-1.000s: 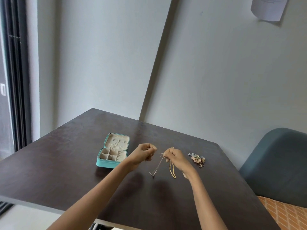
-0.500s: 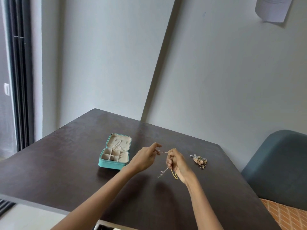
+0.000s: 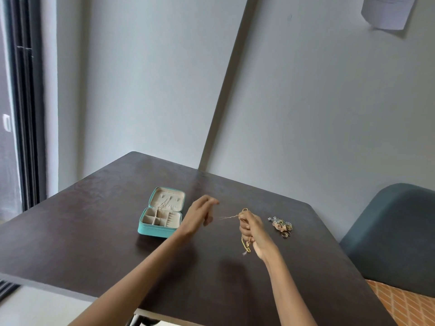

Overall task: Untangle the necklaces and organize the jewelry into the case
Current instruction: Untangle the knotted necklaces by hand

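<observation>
Near the centre of the frame, the right hand [image 3: 253,229] is seen closed in a fist above the dark table [image 3: 94,231], its fingers curled round a gold chain necklace [image 3: 246,244]. A small loop of that chain is shown above the fist, and a longer length hangs below it, ending in a pale clasp or charm just over the tabletop. A thinner, pale necklace strand [image 3: 227,217] is stretched leftward from the top of the fist — it is blurred, and its far end cannot be made out clearly.

Left of centre, the left hand [image 3: 200,216] is held above the table with its fingers extended and loosely spread; the fingertips are blurred, and whether the thin strand is touched by them cannot be told. Nothing is seen gripped in it.

Further left, the teal jewelry case [image 3: 161,216] lies open on the table, its lid laid back towards the wall. Cream compartments are visible in the base, and a fine chain appears draped from the lid into the tray.

To the right of the fist, a small pile of jewelry [image 3: 281,225] — rings and small ornaments — rests on the table, apart from both hands. At the right edge, a blue-grey chair [image 3: 395,238] stands against the table.
</observation>
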A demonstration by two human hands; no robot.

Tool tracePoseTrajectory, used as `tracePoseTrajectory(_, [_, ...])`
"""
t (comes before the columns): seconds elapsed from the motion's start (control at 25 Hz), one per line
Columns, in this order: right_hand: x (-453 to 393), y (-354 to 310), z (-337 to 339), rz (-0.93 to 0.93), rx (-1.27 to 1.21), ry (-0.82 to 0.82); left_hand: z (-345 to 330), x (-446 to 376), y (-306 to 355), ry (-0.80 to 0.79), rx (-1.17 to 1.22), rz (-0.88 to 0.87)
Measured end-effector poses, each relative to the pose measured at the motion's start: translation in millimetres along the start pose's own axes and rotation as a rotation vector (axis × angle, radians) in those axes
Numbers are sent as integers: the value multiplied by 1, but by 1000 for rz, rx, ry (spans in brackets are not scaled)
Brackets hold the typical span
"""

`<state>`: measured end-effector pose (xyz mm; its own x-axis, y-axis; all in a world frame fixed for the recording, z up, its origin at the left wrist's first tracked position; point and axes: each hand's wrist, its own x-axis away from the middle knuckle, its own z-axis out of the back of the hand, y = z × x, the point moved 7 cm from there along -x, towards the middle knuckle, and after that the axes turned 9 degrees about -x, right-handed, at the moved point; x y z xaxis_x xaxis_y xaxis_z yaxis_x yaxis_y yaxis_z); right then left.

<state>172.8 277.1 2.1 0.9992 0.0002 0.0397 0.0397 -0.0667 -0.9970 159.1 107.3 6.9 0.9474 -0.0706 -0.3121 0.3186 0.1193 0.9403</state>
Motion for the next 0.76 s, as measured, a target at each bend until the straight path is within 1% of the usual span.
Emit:
tracePoseTrajectory(0.08, [1, -2, 1, 23, 10, 0, -8, 3, 8, -37, -677, -240])
tracePoseTrajectory(0.12, [2, -2, 1, 28, 13, -5, -11, 5, 7, -34, -872, -320])
tracePoseTrajectory(0.16, [3, -1, 1, 31, 12, -14, -13, 6, 7, -22, -911, -341])
tracePoseTrajectory(0.2, [4, -1, 1, 36, 14, -27, -13, 6, 3, -19, -845, -299])
tracePoseTrajectory(0.24, [5, 0, 2, 43, 25, -40, -12, 4, -2, -28, -721, -228])
tracePoseTrajectory(0.32, [7, 1, 5, 61, 77, -52, -11, -1, -10, -77, -400, -75])
tracePoseTrajectory(0.36, [7, 0, 8, 67, 102, -50, -9, -3, -16, -77, -188, 25])
tracePoseTrajectory(0.48, [7, -2, 16, 68, 141, -45, -2, -4, -31, 52, 460, 320])
tracePoseTrajectory(0.56, [7, -4, 17, 75, 166, -44, -4, -1, -33, 97, 753, 428])
tracePoseTrajectory(0.64, [7, -4, 15, 75, 226, -55, -7, 2, -36, 125, 894, 488])
tracePoseTrajectory(0.76, [9, -1, 12, 60, 369, -86, -7, 4, -39, 169, 937, 513])
